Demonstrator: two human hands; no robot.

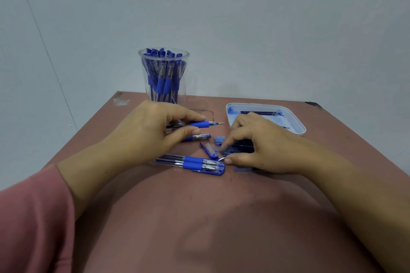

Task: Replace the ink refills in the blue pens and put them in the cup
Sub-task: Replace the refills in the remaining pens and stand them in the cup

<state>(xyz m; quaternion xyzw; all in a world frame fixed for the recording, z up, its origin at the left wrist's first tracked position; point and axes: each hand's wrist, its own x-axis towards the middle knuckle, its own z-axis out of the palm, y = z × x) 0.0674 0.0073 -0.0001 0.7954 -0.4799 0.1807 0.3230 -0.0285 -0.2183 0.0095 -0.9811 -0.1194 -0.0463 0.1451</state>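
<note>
Reddish-brown surface [199, 217], matte; chipped at far left corner [121, 99] and far right corner [314, 104]. Broad soft shadows over near half of surface. Pale grey-blue wall [244, 17] behind, with thin slanting seam [38, 29] at left. White shallow tray [301, 127] near far right edge, inside smeared blue. Clear flat plastic piece [210, 112] left of tray, only outline discernible.

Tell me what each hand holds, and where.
Left hand grips an uncapped blue pen by its barrel, behind the rubber grip. Right hand touches the refills; a hold cannot be told.
</note>
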